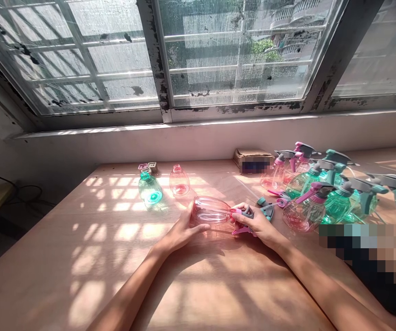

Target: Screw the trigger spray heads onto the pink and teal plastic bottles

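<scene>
A clear pink bottle [211, 210] lies on its side above the table, its neck pointing right. My left hand [186, 230] is closed around its base end, with the thumb along the near side. At the neck, my right hand [255, 223] grips a pink and grey spray head [244, 231] between thumb and fingers. The head meets the bottle's mouth; how far it is screwed on is hidden by the fingers. Just beyond my right hand lie a loose green and grey spray head [267, 210] and a pink one [282, 201].
Further back stand an open green bottle [151, 189] and an open pink bottle [179, 181], beside small square pieces [147, 167]. Several bottles with spray heads [304, 214] crowd the right side. A cardboard box [253, 160] sits by the wall. A blurred dark object [380, 276] lies at right.
</scene>
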The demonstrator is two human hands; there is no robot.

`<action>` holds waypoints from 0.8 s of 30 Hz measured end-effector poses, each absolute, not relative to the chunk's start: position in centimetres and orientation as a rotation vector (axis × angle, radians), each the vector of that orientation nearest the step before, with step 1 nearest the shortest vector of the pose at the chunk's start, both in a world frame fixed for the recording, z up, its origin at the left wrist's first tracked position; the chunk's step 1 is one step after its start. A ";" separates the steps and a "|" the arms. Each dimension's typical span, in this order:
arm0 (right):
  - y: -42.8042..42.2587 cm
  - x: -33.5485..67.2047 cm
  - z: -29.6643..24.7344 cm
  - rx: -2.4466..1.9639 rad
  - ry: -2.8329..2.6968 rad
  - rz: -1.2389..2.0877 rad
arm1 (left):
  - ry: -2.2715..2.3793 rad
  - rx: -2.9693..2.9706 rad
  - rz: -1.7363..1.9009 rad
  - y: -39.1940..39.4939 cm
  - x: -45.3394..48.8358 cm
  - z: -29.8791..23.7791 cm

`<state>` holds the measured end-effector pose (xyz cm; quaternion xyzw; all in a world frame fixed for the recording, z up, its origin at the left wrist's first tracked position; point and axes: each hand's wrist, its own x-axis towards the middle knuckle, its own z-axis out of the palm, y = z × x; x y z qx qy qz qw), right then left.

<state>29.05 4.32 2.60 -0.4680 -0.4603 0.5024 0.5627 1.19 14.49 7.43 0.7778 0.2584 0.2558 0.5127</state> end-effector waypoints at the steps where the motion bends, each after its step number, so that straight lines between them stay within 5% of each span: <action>1: 4.3 29.0 2.6 -1.102 -1.085 1.183 | 0.628 1.865 0.608 14.5 1.2 7.5; 24: 4.3 28.9 2.7 -1.124 -1.077 1.128 | 0.672 1.855 0.625 14.8 1.2 6.9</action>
